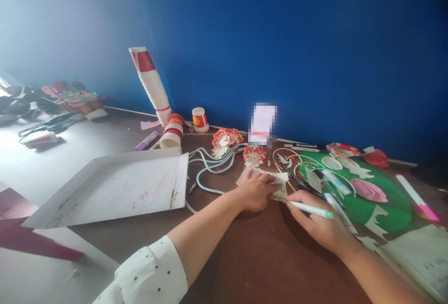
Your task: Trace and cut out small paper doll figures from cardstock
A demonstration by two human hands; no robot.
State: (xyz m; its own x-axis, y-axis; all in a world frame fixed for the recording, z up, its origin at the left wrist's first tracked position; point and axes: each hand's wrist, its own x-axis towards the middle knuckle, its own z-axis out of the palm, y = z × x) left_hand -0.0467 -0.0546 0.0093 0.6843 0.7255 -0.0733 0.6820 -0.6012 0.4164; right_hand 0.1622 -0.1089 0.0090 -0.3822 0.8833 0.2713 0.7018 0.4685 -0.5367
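Two bare hands share a brown surface to the left of a green disc: the left hand, fingers loosely spread, lies flat on a piece of pale paper, while the right hand is closed around a white marker with a green end. Farther left of the disc, a pale blue cable loops across the surface and a shallow white box bears pink handwriting; beyond it, also left of the disc, a leaning stack of paper cups rises before a blue wall. Just left of the disc, the paper, partly covered by fingers, looks thin and uneven at its edges
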